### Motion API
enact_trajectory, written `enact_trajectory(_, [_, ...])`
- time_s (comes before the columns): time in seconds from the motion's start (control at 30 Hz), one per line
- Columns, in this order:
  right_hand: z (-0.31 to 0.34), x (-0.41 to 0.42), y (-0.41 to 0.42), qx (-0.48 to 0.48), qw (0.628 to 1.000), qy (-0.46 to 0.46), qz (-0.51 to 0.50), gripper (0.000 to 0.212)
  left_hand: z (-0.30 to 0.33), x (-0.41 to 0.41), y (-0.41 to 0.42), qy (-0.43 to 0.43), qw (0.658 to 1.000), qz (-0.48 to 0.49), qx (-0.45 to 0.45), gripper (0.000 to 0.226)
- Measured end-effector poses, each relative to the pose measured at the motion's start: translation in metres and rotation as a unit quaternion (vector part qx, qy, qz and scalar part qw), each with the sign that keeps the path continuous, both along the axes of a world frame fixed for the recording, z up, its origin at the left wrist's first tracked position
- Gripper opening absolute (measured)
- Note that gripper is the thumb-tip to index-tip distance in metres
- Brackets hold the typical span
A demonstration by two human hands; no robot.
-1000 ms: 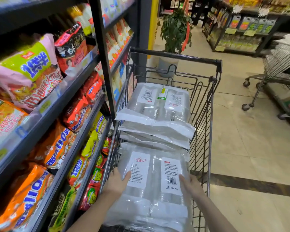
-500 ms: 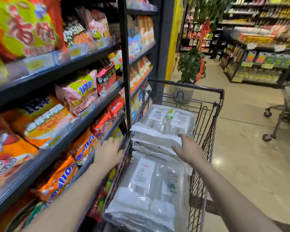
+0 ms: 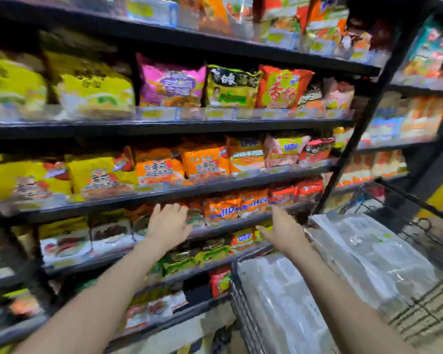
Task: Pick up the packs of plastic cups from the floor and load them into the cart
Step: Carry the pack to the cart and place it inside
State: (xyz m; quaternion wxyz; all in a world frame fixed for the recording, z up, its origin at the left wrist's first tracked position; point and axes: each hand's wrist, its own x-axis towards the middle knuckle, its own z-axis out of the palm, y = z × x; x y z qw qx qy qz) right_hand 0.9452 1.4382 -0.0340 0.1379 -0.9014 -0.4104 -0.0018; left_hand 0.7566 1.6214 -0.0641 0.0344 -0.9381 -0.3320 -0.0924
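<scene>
- Hands first: left hand (image 3: pixel 168 227) and right hand (image 3: pixel 283 232) are both released, fingers straight and spread, grasping nothing; they hang in the air in front of the shelving (image 3: pixel 179 126), with the right hand close to the cart's left edge.
- Shelving: a tall dark rack of packed noodle bags (image 3: pixel 202 162) fills the view, with the cart drawn up close beside it. Risk: outstretched arms turning in this narrow gap could brush bags off a lower shelf.
- Cart (image 3: pixel 243 302): a wire basket at lower right. Risk: a knock from a hip or forearm could roll it, as nothing visible holds it in place.
- Packs of plastic cups (image 3: pixel 356 254): several clear packs lie stacked flat in the cart, the heap reaching about to the rim. Risk: the slick film could let a further pack slide off the heap.
- Floor: only a small strip shows under the shelving, and no packs are visible on it. The view is blurred, so remaining packs cannot be counted.
</scene>
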Motion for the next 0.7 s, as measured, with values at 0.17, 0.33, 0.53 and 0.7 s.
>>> enact_trajectory(0.17, [-0.002,-0.134,0.084,-0.003,0.979,0.012,0.204,0.054,0.015,-0.185,0.002,-0.01,0.985,0.168,0.022,0.045])
enact_trajectory(0.33, [0.0,-0.311,0.134,-0.001,0.92,0.007,0.391,0.053,0.021,-0.383,-0.044,-0.009,0.934,0.356,0.02,0.046])
enact_trajectory(0.53, [-0.006,-0.54,0.127,-0.017,0.835,0.018,0.549,0.055,0.02,-0.605,-0.156,0.001,0.841,0.541,-0.013,0.04])
enact_trajectory(0.7, [-0.018,-0.706,0.087,-0.057,0.779,-0.001,0.624,0.05,0.012,-0.757,-0.26,0.032,0.757,0.652,-0.028,0.044])
